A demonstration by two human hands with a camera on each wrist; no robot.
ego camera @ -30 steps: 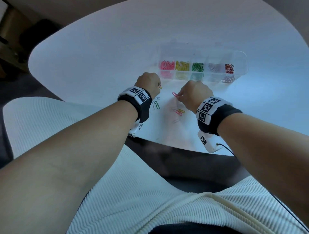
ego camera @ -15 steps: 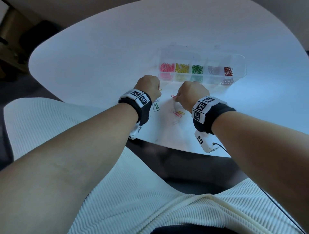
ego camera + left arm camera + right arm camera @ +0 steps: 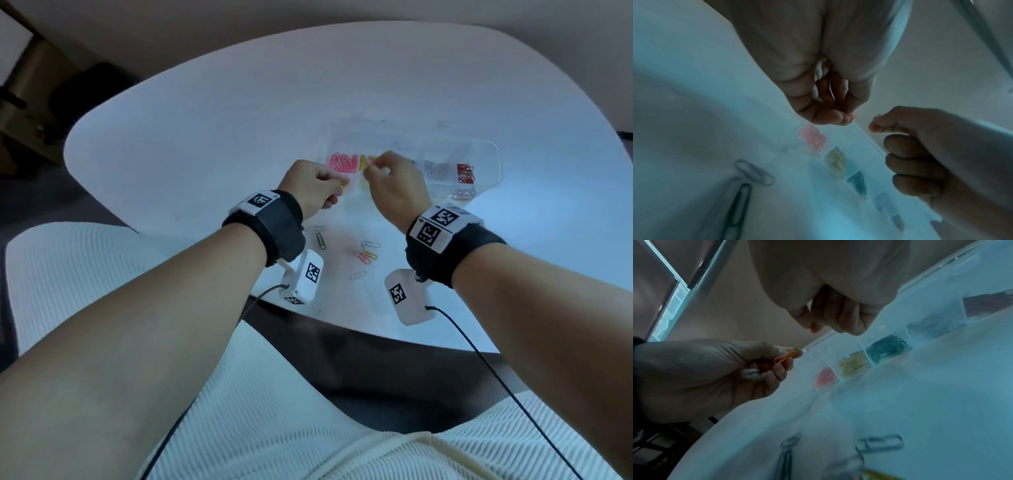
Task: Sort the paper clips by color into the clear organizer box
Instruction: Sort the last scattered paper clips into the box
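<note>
Left hand (image 3: 719, 369) pinches pink and yellow clips (image 3: 786, 355) at the clear organizer box (image 3: 486, 154) near-left corner; box long axis runs left-right. Right hand (image 3: 394, 185), fingers curled over the yellow section, contents can't tell. Loose clips (image 3: 366, 255) lie w/ bare table (image 3: 205, 137) around.

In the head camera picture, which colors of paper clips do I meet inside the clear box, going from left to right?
Pink clips → yellow clips → a green trace beside the right hand, which hides most of that part → pale silvery clips → red clips.
</note>
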